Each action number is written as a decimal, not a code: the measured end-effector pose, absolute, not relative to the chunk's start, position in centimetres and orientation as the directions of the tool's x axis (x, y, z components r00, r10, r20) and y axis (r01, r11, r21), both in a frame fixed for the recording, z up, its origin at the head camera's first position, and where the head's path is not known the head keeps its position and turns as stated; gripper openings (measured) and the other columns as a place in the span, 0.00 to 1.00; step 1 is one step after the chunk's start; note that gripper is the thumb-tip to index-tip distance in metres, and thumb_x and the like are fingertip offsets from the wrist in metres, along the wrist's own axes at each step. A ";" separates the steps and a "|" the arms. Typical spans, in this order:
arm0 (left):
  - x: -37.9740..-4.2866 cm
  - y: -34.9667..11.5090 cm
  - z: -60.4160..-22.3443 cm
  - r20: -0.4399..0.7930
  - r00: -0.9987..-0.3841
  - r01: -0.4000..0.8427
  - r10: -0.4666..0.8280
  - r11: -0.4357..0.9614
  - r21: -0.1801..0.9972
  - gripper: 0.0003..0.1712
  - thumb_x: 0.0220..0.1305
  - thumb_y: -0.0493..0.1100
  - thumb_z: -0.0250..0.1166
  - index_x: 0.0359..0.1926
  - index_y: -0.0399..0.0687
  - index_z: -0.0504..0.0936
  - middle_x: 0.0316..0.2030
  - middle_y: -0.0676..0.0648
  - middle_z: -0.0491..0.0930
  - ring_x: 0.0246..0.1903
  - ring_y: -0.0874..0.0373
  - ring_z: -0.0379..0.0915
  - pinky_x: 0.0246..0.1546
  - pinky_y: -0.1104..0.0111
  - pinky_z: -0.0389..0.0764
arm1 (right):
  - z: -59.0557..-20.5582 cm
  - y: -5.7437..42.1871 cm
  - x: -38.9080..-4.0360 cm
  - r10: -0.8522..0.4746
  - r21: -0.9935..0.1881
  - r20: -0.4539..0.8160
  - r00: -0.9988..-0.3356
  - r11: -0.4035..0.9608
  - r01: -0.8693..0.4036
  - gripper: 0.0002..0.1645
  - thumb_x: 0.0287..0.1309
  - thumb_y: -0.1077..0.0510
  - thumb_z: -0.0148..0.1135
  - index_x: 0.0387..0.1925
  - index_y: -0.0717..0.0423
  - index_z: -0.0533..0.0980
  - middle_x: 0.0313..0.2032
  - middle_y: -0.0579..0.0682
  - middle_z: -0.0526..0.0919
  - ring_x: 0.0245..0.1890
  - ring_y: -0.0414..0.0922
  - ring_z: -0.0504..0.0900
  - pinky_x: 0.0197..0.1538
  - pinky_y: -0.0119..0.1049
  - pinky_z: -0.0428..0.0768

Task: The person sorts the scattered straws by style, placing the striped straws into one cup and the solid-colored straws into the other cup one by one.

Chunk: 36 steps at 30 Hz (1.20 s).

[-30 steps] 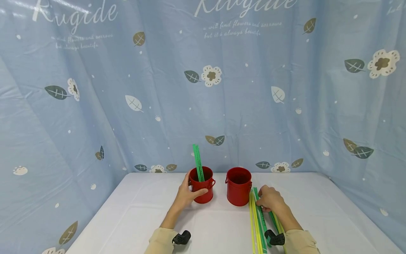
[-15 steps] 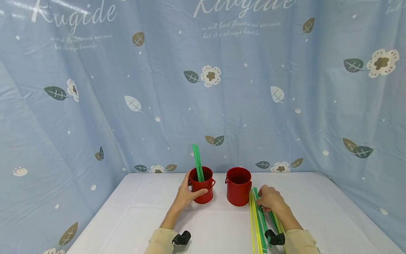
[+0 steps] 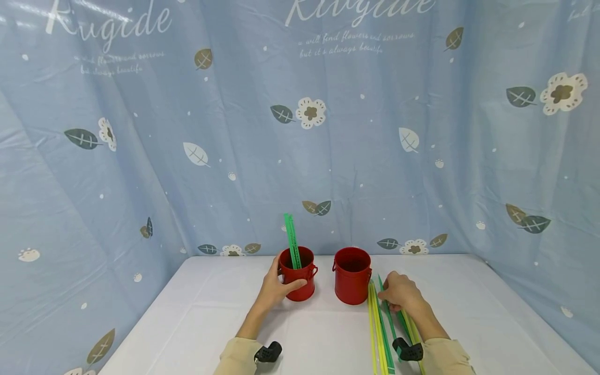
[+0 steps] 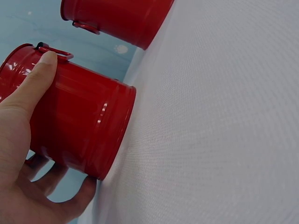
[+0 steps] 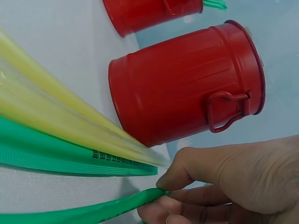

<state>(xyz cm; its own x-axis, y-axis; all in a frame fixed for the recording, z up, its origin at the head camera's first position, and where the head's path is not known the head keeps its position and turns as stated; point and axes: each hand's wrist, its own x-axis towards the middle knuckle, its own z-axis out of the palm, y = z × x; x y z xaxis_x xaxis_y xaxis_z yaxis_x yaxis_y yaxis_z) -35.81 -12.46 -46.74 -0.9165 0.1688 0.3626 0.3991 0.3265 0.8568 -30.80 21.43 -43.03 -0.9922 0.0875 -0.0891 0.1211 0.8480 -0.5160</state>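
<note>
My left hand (image 3: 275,287) grips a small red bucket (image 3: 302,291) from its left side, thumb across the front near the handle lug. Two or so green strips (image 3: 292,234) stand tilted in that bucket. A second red bucket (image 3: 352,285) stands upright to its right, handle hanging at the side. Right of this bucket, my right hand (image 3: 402,292) pinches the end of a long thin green plastic strip (image 5: 103,210) between thumb and fingers. In the right wrist view, that end is raised apart from another green strip (image 5: 70,154) with printed characters.
Several yellow strips (image 3: 375,328) lie lengthwise beside the right bucket. More green and yellow strips (image 3: 409,325) lie under the right forearm. Behind the white-covered table (image 3: 206,312) hangs a blue patterned curtain (image 3: 262,172).
The right hand has separated the pinched green strip from the one beside it; the strip now shows narrow, on its edge. The left hand and both buckets stay in place.
</note>
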 end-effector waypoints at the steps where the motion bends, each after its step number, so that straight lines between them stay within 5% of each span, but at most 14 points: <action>1: -35.8 -12.5 -46.8 0.363 -0.916 0.400 0.168 0.326 0.857 0.53 0.52 0.51 0.77 0.74 0.58 0.56 0.66 0.49 0.70 0.61 0.47 0.68 0.55 0.52 0.79 | -43.0 21.5 -30.8 0.087 -0.519 -0.089 -0.992 0.846 0.121 0.15 0.55 0.59 0.68 0.37 0.67 0.75 0.19 0.53 0.77 0.14 0.42 0.78 0.22 0.31 0.78; 23: -35.7 -12.6 -46.9 0.364 -0.916 0.400 0.169 0.326 0.857 0.53 0.52 0.51 0.76 0.74 0.59 0.56 0.66 0.49 0.69 0.61 0.46 0.68 0.56 0.52 0.79 | -40.9 22.3 -31.0 0.077 -0.570 -0.040 -0.996 0.817 0.086 0.24 0.59 0.57 0.63 0.53 0.70 0.74 0.30 0.57 0.85 0.19 0.44 0.82 0.25 0.33 0.81; 36: -36.0 -12.6 -47.0 0.369 -0.915 0.403 0.166 0.314 0.859 0.52 0.52 0.50 0.77 0.73 0.62 0.57 0.66 0.49 0.70 0.62 0.45 0.68 0.58 0.49 0.77 | -39.1 22.1 -30.1 0.048 -0.590 0.134 -0.990 0.807 -0.040 0.25 0.61 0.57 0.60 0.57 0.66 0.72 0.33 0.55 0.87 0.22 0.45 0.84 0.24 0.34 0.80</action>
<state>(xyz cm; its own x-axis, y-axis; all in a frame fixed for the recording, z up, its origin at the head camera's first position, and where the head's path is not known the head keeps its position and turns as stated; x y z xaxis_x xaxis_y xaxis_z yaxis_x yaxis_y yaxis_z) -35.95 -12.59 -47.02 -0.9146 0.1664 0.3685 0.4035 0.3144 0.8593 -30.13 22.07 -39.12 -0.9898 0.0484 0.1337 -0.0402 0.8066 -0.5898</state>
